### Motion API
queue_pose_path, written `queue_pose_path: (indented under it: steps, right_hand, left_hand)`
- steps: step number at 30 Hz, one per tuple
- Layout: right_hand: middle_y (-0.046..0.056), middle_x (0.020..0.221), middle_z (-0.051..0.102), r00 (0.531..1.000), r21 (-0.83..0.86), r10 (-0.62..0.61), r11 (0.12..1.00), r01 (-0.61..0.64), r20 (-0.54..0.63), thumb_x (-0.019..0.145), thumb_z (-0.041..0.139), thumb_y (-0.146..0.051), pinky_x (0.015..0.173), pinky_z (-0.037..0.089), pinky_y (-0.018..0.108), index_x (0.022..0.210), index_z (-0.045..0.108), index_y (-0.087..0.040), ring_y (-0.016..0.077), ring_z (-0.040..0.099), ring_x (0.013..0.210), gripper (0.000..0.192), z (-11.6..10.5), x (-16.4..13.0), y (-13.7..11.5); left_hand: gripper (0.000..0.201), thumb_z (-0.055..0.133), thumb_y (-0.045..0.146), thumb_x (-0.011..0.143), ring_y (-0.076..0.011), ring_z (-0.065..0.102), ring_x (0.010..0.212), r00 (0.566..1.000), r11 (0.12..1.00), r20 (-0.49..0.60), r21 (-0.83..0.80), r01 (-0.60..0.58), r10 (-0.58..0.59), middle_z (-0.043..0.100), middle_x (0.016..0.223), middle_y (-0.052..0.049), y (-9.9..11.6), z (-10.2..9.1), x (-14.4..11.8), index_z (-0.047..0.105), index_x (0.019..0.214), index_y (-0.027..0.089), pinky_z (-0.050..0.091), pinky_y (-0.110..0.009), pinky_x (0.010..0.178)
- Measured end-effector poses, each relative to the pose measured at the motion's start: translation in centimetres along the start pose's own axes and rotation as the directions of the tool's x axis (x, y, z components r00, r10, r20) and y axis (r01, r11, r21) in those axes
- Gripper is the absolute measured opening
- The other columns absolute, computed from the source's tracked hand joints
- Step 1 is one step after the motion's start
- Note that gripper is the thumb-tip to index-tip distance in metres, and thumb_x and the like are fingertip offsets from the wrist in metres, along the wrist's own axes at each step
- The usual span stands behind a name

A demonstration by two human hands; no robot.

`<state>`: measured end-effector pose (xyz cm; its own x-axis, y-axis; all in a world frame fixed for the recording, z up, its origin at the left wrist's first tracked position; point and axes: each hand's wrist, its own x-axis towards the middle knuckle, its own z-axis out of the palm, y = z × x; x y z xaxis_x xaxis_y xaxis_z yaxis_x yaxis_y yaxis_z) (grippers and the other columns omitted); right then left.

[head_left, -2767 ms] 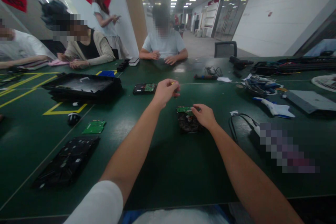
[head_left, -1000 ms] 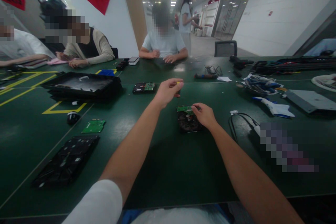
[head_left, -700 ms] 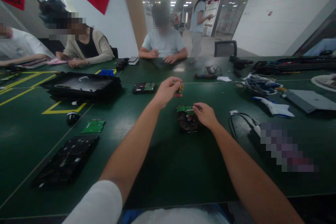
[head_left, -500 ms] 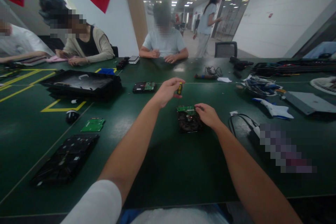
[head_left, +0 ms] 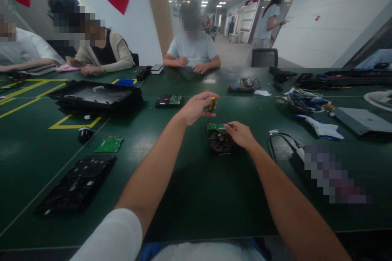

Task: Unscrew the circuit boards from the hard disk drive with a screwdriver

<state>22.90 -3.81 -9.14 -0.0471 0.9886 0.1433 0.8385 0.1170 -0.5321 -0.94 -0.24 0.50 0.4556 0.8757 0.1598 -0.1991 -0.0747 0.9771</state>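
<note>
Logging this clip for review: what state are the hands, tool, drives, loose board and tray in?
Left hand: closed around screwdriver.
Screwdriver: handle upright, tip unclear.
Right hand: touching middle drive.
Middle drive: flat, green board on it.
Far drive: flat, another board on it.
Left drive: flat, no green board showing.
Loose board: lying flat.
Black tray: open side up.

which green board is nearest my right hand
The green board at your right hand, atop the black drive; the loose board and far board sit farther left.

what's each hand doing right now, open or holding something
Left hand: closed on a yellow-and-black tool.
Right hand: touching the green board; whether it grips it cannot be told.
</note>
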Motion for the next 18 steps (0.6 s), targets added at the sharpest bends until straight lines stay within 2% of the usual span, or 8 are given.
queue_pose_path:
  steps: [8, 12, 18]
  right_hand:
    - [0.009, 0.097, 0.078, 0.999, -0.148, -0.024, 0.989, 0.03, 0.039, 0.101, 0.049, -0.056, 0.077, 0.049, 0.033, 0.114, 0.075, -0.023, 0.0259, 0.072, 0.09, 0.044, 0.3, 0.2, -0.8]
    - [0.012, 0.1, 0.078, 1.0, -0.171, 0.003, 0.985, 0.0, 0.016, 0.1, 0.049, -0.055, 0.08, 0.05, 0.036, 0.121, 0.073, -0.02, 0.0285, 0.072, 0.094, 0.047, 0.4, 0.3, -1.0]
    - [0.014, 0.114, 0.076, 0.999, -0.191, 0.048, 0.98, -0.047, 0.0, 0.101, 0.047, -0.053, 0.083, 0.051, 0.04, 0.121, 0.073, -0.023, 0.0317, 0.072, 0.1, 0.044, 0.6, 0.5, -2.0]
  left_hand:
    - [0.02, 0.062, 0.037, 0.098, -0.0159, 0.067, 0.086, 0.998, 0.998, 0.012, -0.019, -0.065, 0.066, 0.065, 0.093, -0.005, -0.7, 0.1, 0.2, 0.068, 0.106, 0.021, 0.06, -0.03, 0.074]
    - [0.019, 0.061, 0.037, 0.099, -0.0152, 0.066, 0.083, 0.996, 0.996, 0.024, -0.017, -0.09, 0.09, 0.065, 0.091, -0.005, -0.8, 0.1, 0.2, 0.068, 0.106, 0.02, 0.055, -0.024, 0.066]
    - [0.017, 0.06, 0.034, 0.1, -0.016, 0.067, 0.086, 0.994, 0.994, -0.01, -0.021, -0.107, 0.106, 0.066, 0.093, -0.005, -0.9, -0.4, 0.3, 0.068, 0.105, 0.021, 0.056, -0.026, 0.068]
